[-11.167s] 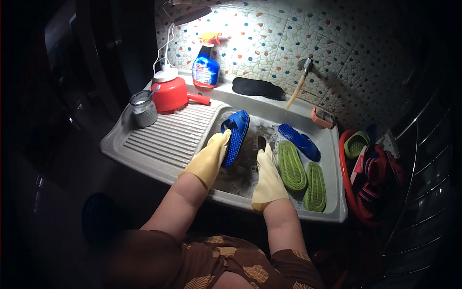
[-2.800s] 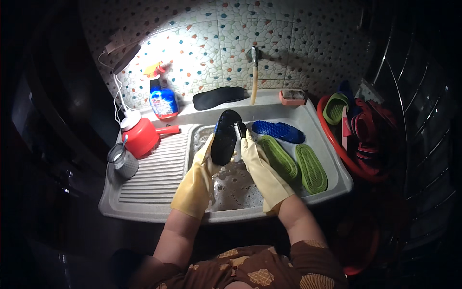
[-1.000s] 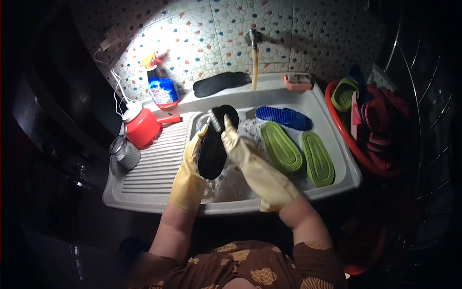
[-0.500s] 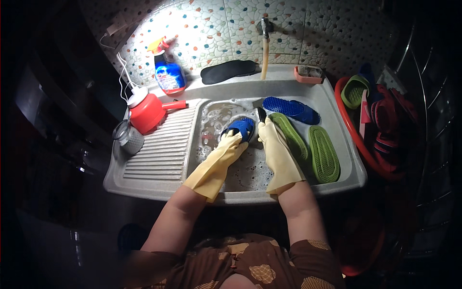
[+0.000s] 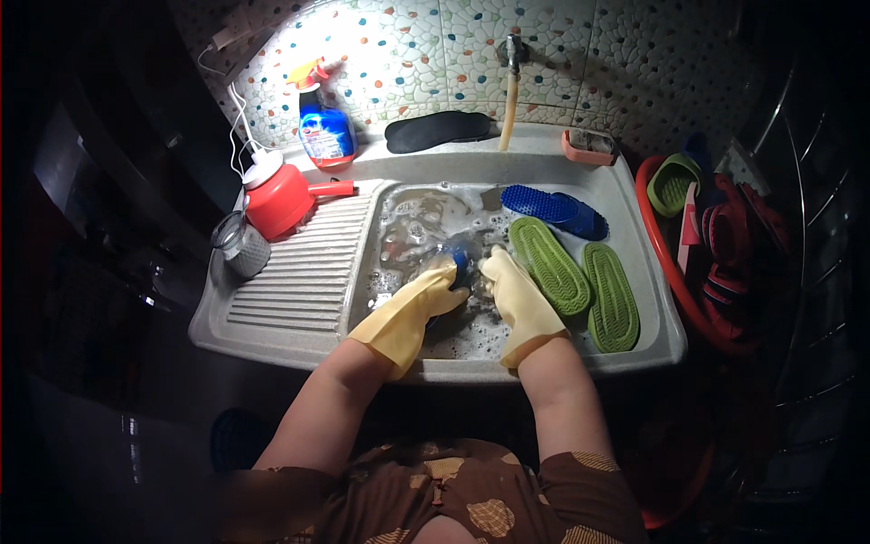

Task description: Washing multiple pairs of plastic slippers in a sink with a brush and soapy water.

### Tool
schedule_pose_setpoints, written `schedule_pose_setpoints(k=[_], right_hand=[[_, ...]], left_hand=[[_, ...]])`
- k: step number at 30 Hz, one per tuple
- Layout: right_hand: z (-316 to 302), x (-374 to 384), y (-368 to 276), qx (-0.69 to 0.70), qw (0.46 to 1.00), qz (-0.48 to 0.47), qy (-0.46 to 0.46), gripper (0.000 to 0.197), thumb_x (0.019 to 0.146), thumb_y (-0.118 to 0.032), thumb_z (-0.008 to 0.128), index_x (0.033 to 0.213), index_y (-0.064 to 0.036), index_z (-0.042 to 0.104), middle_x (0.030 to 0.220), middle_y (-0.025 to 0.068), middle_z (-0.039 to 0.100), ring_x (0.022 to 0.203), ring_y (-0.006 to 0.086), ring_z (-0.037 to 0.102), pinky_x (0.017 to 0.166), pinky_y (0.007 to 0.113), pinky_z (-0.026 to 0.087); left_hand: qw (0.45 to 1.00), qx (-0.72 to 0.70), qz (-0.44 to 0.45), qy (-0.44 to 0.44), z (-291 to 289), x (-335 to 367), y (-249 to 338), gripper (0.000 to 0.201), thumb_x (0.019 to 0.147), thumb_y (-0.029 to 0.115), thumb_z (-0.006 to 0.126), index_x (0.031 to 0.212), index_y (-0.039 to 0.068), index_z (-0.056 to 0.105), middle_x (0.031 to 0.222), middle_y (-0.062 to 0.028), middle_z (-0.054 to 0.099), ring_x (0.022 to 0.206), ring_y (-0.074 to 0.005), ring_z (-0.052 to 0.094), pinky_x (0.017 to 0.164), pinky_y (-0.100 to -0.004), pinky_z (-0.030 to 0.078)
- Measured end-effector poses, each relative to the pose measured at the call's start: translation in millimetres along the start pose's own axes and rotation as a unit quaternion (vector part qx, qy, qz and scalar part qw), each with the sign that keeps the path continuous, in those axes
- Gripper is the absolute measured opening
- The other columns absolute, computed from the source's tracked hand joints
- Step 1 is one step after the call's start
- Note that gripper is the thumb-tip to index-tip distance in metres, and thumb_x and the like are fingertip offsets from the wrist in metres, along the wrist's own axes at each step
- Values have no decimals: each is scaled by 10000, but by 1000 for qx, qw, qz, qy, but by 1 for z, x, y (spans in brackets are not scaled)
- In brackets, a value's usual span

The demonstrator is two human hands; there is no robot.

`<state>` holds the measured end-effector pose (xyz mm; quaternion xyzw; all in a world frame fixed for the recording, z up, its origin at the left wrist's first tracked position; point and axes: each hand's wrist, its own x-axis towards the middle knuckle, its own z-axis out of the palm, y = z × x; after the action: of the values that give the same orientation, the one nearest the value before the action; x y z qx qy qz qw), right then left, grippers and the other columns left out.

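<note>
Two hands, apart: left hand (image 5: 435,292) clasping a blue slipper (image 5: 460,260), right hand (image 5: 505,279) with grip unclear.

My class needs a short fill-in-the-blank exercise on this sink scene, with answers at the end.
The left hand and right hand wear yellow rubber ____.
The left hand holds a slipper coloured ____.
The two soles beside the right hand are coloured ____.
In the picture, the spray bottle stands to the tap's ____.
Missing words: gloves; blue; green; left.
</note>
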<state>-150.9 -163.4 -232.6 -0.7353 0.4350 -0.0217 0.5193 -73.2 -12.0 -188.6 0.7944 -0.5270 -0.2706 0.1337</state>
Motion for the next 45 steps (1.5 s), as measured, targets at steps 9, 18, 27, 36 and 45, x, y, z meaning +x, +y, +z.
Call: schedule_pose_setpoints(k=[9, 18, 27, 36, 45], right_hand=[[-38, -24, -37, 237, 969, 14, 66, 711, 799, -737, 562, 1147, -118, 572, 709, 44, 535, 471, 119, 429, 430, 273, 369], [-44, 8, -27, 458, 864, -188, 91, 427, 803, -417, 736, 1000, -46, 662, 811, 29, 628, 612, 128, 563, 539, 282, 450], [-70, 1, -32, 425, 868, -84, 241, 203, 844, -300, 706, 855, -124, 606, 555, -30, 430, 349, 109, 397, 316, 279, 312], [-74, 15, -17, 488, 838, -165, 183, 193, 863, -315, 687, 869, -137, 612, 585, -46, 430, 389, 96, 432, 337, 268, 358], [-75, 33, -16, 436, 861, -169, 200, 324, 853, -420, 681, 917, -107, 626, 612, -40, 453, 407, 94, 443, 346, 265, 362]], left_hand=[[955, 186, 131, 188, 7, 11, -6, 745, 850, 302, 626, 1417, -73, 322, 1456, -309, 317, 1383, -489, 229, 1152, -534, 173], [897, 272, 221, 272, -9, 4, 12, 617, 815, 286, 687, 1281, -67, 492, 1447, -272, 359, 1377, -488, 247, 1141, -574, 203], [773, 7, 235, 589, -39, -5, 24, 292, 868, 88, 626, 1153, 34, 649, 1128, -205, 657, 1152, -402, 576, 1013, -463, 426], [846, -461, -103, 246, -59, -14, 1, 549, 906, 332, 648, 1300, -31, 529, 1222, -144, 614, 1117, -232, 580, 980, -344, 428], [773, -623, 20, 112, -45, -10, -37, 97, 914, 67, 610, 967, -7, 644, 861, -15, 663, 727, -105, 611, 677, -244, 483]])
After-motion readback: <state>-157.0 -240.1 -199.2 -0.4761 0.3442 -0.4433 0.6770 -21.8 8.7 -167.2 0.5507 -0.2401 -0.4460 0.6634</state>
